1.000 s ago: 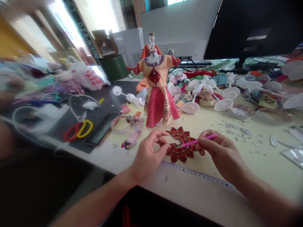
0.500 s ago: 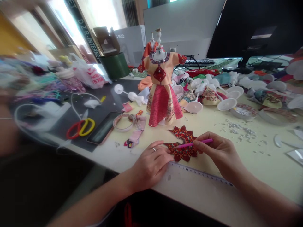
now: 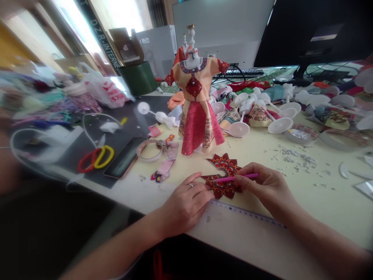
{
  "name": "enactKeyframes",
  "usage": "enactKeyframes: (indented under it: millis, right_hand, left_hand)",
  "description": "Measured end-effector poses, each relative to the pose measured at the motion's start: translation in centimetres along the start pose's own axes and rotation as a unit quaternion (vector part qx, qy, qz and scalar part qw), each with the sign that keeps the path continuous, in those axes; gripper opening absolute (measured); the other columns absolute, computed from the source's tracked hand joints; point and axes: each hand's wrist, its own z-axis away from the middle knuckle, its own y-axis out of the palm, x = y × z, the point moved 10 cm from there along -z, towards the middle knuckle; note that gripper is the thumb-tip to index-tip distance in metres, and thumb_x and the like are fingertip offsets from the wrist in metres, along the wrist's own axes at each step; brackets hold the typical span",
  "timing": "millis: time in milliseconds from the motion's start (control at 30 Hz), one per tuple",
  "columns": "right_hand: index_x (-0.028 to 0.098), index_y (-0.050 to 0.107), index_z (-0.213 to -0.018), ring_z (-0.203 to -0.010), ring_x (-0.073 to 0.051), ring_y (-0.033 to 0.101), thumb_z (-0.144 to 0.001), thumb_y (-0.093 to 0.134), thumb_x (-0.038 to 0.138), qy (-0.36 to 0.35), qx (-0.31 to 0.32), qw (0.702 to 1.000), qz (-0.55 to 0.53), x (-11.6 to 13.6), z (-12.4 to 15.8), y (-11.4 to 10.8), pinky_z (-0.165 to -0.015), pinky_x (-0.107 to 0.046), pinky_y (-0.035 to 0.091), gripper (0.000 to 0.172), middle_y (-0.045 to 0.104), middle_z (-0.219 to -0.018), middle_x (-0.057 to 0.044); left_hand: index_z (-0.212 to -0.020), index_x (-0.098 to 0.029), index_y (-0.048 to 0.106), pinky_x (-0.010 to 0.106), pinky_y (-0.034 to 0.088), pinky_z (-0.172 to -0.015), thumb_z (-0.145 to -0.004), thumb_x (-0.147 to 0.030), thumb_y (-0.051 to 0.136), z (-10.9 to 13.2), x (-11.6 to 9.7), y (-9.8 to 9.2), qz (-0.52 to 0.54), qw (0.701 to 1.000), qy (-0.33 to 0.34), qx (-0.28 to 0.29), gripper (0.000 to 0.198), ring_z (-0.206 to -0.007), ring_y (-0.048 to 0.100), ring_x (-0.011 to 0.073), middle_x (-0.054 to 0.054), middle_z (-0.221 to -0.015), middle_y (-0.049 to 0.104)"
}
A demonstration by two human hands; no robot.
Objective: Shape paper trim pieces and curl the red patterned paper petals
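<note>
A red scalloped collar piece (image 3: pixel 223 175) with gold pattern lies flat on the pale tabletop (image 3: pixel 262 163). My left hand (image 3: pixel 186 204) rests flat beside it, fingers stretched, fingertips pressing its left edge. My right hand (image 3: pixel 266 186) pinches a thin pink stick (image 3: pixel 233 178) whose tip touches the collar piece. Behind it stands a small mannequin in a cream and red dress (image 3: pixel 196 105).
A clear ruler (image 3: pixel 247 216) lies along the near table edge. To the left are a tape roll (image 3: pixel 149 149), a phone (image 3: pixel 124 157) and red-yellow scissors (image 3: pixel 94 157) on a black mat. White doll stands (image 3: pixel 281 124), garments and tiny rhinestones (image 3: pixel 294 157) crowd the right; monitors stand behind.
My left hand went from a raised pinch down to lying flat on the table at the collar piece's edge. The pink stick lowered slightly onto the piece.
</note>
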Motion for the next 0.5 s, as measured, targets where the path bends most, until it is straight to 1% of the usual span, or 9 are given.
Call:
enactKeyframes:
  millis: [233,500]
  right_hand:
    - [0.019,0.062,-0.074,-0.061,-0.016,0.058,-0.074,0.066,0.043,0.009,0.013,0.999,0.040,0.0,0.1,0.3,-0.055,-0.026,0.046,0.025,0.065,-0.065,-0.004]
    - [0.019,0.062,-0.072,-0.060,-0.016,0.059,-0.076,0.062,0.042,-0.030,0.007,0.994,0.101,1.2,0.1,0.1,-0.057,-0.027,0.047,0.023,0.065,-0.064,-0.003]
  left_hand:
    - [-0.100,-0.014,0.053,0.048,0.038,-0.106,-0.086,-0.005,0.047,0.0,0.1,0.1,-0.002,1.000,-0.004,0.002,0.018,-0.088,0.062,0.0142,0.004,-0.087,0.064]
    - [-0.098,-0.013,0.054,0.047,0.036,-0.107,-0.085,-0.005,0.047,0.0,0.1,0.2,-0.002,1.000,-0.003,0.006,0.017,-0.088,0.062,0.0141,0.004,-0.087,0.064]
